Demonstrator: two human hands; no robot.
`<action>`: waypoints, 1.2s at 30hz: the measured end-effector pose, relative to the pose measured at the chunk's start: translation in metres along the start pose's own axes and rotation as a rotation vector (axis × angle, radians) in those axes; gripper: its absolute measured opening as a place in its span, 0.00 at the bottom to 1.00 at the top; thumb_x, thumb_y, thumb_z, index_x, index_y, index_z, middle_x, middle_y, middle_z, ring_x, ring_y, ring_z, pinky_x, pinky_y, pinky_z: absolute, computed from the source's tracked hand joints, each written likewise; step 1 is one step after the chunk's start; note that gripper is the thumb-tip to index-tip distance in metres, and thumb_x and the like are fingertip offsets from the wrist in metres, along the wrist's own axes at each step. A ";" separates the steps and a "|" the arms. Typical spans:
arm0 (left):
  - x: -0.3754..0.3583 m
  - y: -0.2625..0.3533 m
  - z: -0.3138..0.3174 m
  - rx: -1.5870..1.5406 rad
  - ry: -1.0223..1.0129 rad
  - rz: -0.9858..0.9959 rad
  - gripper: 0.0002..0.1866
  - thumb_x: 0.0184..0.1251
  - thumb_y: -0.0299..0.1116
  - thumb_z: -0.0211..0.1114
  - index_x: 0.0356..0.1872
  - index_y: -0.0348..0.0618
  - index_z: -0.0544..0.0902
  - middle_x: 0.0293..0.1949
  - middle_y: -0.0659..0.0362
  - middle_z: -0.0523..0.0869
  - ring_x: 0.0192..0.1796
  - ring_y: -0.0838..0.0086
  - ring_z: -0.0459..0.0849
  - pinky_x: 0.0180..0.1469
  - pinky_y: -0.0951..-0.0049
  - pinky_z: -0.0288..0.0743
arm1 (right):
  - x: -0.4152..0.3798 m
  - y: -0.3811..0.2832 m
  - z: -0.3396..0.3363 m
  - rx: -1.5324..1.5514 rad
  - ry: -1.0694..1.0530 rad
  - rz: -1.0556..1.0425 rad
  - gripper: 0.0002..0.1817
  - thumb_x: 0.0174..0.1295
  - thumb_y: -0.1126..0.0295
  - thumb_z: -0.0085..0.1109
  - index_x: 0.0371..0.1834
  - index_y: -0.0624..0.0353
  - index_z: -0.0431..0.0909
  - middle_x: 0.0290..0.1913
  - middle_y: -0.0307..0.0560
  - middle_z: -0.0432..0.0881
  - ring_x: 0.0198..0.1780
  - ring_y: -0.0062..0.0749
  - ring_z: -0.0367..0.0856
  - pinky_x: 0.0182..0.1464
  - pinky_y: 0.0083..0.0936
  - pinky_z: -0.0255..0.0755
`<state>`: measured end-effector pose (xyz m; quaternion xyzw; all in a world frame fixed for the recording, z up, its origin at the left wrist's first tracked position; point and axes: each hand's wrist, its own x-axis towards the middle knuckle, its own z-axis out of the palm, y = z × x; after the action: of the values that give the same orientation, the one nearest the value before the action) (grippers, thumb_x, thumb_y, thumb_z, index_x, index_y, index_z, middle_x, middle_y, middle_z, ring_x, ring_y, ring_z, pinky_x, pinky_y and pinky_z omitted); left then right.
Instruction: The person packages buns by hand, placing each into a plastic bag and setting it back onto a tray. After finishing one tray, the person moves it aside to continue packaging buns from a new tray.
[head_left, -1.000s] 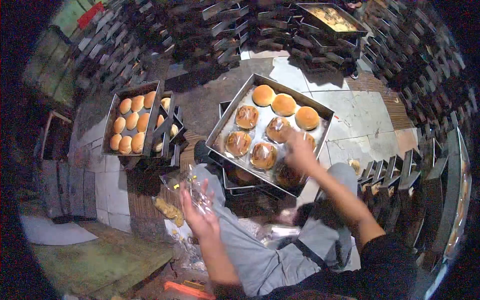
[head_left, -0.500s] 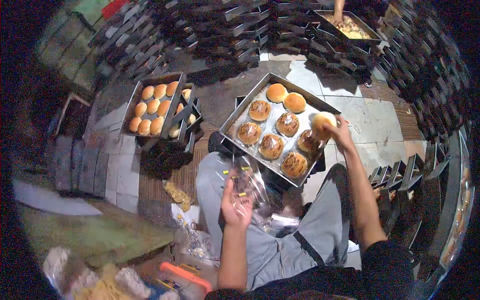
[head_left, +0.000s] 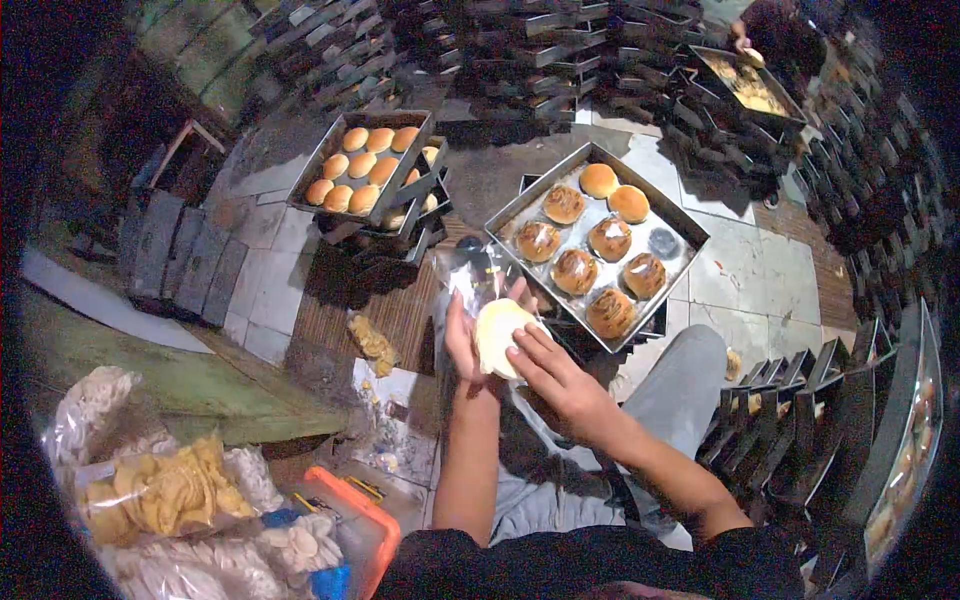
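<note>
Your left hand [head_left: 463, 335] and right hand [head_left: 552, 372] meet at the middle of the frame, both closed around one pale bun [head_left: 497, 333]: the left cups it from behind together with a clear plastic bag [head_left: 468, 282], and the right hand's fingers press on its lower edge. Just up and right lies a metal tray [head_left: 672, 217] of buns, most glazed. A second tray [head_left: 325, 163] of plain buns sits at upper left.
</note>
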<state>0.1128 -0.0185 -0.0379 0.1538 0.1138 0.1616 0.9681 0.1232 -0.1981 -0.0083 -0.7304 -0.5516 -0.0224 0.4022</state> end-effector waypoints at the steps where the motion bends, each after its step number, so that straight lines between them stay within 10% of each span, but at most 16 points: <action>1: 0.001 -0.004 -0.018 -0.104 -0.020 -0.105 0.34 0.80 0.59 0.43 0.71 0.40 0.70 0.63 0.37 0.79 0.61 0.45 0.83 0.65 0.45 0.77 | 0.004 0.002 0.005 0.081 -0.009 0.069 0.35 0.65 0.78 0.58 0.77 0.62 0.63 0.78 0.68 0.60 0.81 0.62 0.55 0.79 0.47 0.57; 5: 0.004 -0.043 -0.039 0.539 0.089 0.289 0.35 0.81 0.60 0.38 0.72 0.40 0.68 0.63 0.37 0.80 0.59 0.49 0.85 0.60 0.49 0.82 | 0.020 0.019 0.016 0.151 0.003 0.253 0.34 0.66 0.79 0.56 0.78 0.62 0.62 0.78 0.66 0.60 0.81 0.63 0.54 0.80 0.48 0.54; 8: -0.005 -0.037 -0.031 0.205 0.067 0.090 0.27 0.83 0.46 0.47 0.71 0.38 0.68 0.63 0.50 0.79 0.62 0.61 0.81 0.65 0.61 0.75 | 0.026 0.021 0.025 0.245 -0.091 0.271 0.37 0.67 0.79 0.54 0.81 0.61 0.56 0.83 0.66 0.49 0.84 0.62 0.44 0.83 0.48 0.40; 10: -0.004 -0.054 -0.016 0.558 0.122 0.144 0.32 0.80 0.53 0.50 0.72 0.37 0.68 0.66 0.48 0.77 0.60 0.61 0.83 0.63 0.60 0.78 | 0.039 0.037 0.028 0.193 -0.020 0.338 0.38 0.68 0.76 0.56 0.81 0.61 0.53 0.84 0.67 0.43 0.85 0.64 0.36 0.83 0.48 0.35; 13: 0.019 -0.050 -0.047 0.372 0.125 0.066 0.34 0.79 0.56 0.50 0.71 0.37 0.69 0.62 0.45 0.81 0.53 0.56 0.87 0.55 0.58 0.84 | 0.042 0.030 0.018 0.144 -0.068 0.355 0.29 0.71 0.73 0.55 0.76 0.62 0.64 0.82 0.65 0.52 0.83 0.63 0.47 0.81 0.48 0.47; 15: 0.021 -0.024 -0.055 0.233 0.050 -0.080 0.34 0.80 0.56 0.49 0.72 0.36 0.68 0.60 0.41 0.82 0.51 0.46 0.88 0.49 0.53 0.89 | 0.038 0.018 0.009 0.320 -0.094 0.440 0.18 0.73 0.67 0.56 0.62 0.63 0.77 0.68 0.61 0.76 0.70 0.57 0.73 0.71 0.45 0.65; 20: 0.009 -0.038 -0.015 0.254 -0.002 -0.030 0.30 0.80 0.52 0.50 0.70 0.39 0.70 0.60 0.44 0.83 0.59 0.46 0.85 0.51 0.44 0.88 | 0.019 0.018 -0.003 0.536 0.046 0.504 0.08 0.71 0.71 0.62 0.40 0.66 0.81 0.32 0.45 0.84 0.35 0.30 0.83 0.41 0.30 0.77; 22: 0.002 -0.021 -0.010 0.159 0.071 0.012 0.29 0.79 0.52 0.53 0.70 0.41 0.71 0.60 0.46 0.83 0.63 0.44 0.82 0.53 0.42 0.87 | 0.010 0.013 -0.040 1.313 -1.025 0.282 0.11 0.73 0.67 0.61 0.38 0.66 0.80 0.31 0.44 0.83 0.31 0.26 0.82 0.35 0.29 0.77; 24: -0.006 -0.005 -0.002 0.150 0.059 0.026 0.31 0.78 0.54 0.53 0.70 0.42 0.70 0.61 0.46 0.82 0.63 0.42 0.82 0.53 0.40 0.86 | 0.004 0.006 -0.046 1.444 -0.910 0.183 0.13 0.75 0.64 0.60 0.38 0.64 0.80 0.29 0.43 0.81 0.26 0.23 0.79 0.29 0.28 0.75; 26: -0.020 -0.009 0.008 0.177 0.028 0.065 0.31 0.78 0.54 0.53 0.71 0.43 0.68 0.63 0.46 0.81 0.64 0.41 0.81 0.53 0.39 0.86 | 0.006 -0.002 -0.031 0.920 -0.061 0.603 0.13 0.74 0.63 0.61 0.39 0.63 0.80 0.27 0.41 0.80 0.25 0.24 0.79 0.29 0.28 0.74; 28: -0.019 -0.024 -0.007 0.042 -0.195 -0.092 0.31 0.78 0.54 0.54 0.71 0.43 0.68 0.64 0.45 0.80 0.64 0.40 0.80 0.53 0.37 0.85 | 0.013 -0.010 -0.002 0.625 0.123 0.362 0.10 0.70 0.65 0.64 0.39 0.61 0.80 0.28 0.39 0.82 0.26 0.30 0.80 0.32 0.31 0.74; 31: -0.025 -0.016 0.000 0.136 -0.032 0.037 0.33 0.77 0.56 0.55 0.72 0.43 0.69 0.65 0.42 0.78 0.63 0.36 0.79 0.53 0.34 0.84 | -0.005 -0.032 -0.013 0.476 -0.400 0.155 0.09 0.70 0.66 0.63 0.40 0.62 0.81 0.34 0.50 0.86 0.36 0.40 0.85 0.40 0.35 0.76; 32: -0.028 -0.008 0.004 0.106 0.030 0.127 0.34 0.77 0.56 0.55 0.73 0.44 0.68 0.66 0.42 0.78 0.64 0.35 0.79 0.53 0.34 0.84 | -0.005 -0.039 -0.025 0.861 -0.621 0.004 0.10 0.71 0.65 0.64 0.40 0.62 0.81 0.31 0.47 0.85 0.33 0.35 0.84 0.39 0.34 0.76; 34: -0.032 0.007 0.018 0.019 -0.017 0.082 0.35 0.76 0.58 0.56 0.74 0.45 0.67 0.67 0.41 0.77 0.65 0.34 0.77 0.52 0.35 0.85 | -0.007 -0.041 -0.042 0.917 -0.570 0.154 0.13 0.69 0.63 0.65 0.47 0.62 0.80 0.35 0.54 0.86 0.39 0.38 0.88 0.46 0.36 0.79; 36: -0.042 0.001 0.036 0.048 -0.089 0.127 0.34 0.78 0.57 0.53 0.72 0.41 0.68 0.64 0.42 0.80 0.63 0.44 0.82 0.53 0.46 0.87 | 0.005 -0.043 -0.034 0.623 -0.059 0.475 0.12 0.69 0.65 0.66 0.46 0.61 0.81 0.34 0.52 0.86 0.35 0.35 0.87 0.41 0.35 0.80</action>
<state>0.0837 -0.0416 0.0027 0.1909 0.0643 0.2130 0.9561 0.1037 -0.2125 0.0410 -0.6811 -0.3587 0.2608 0.5826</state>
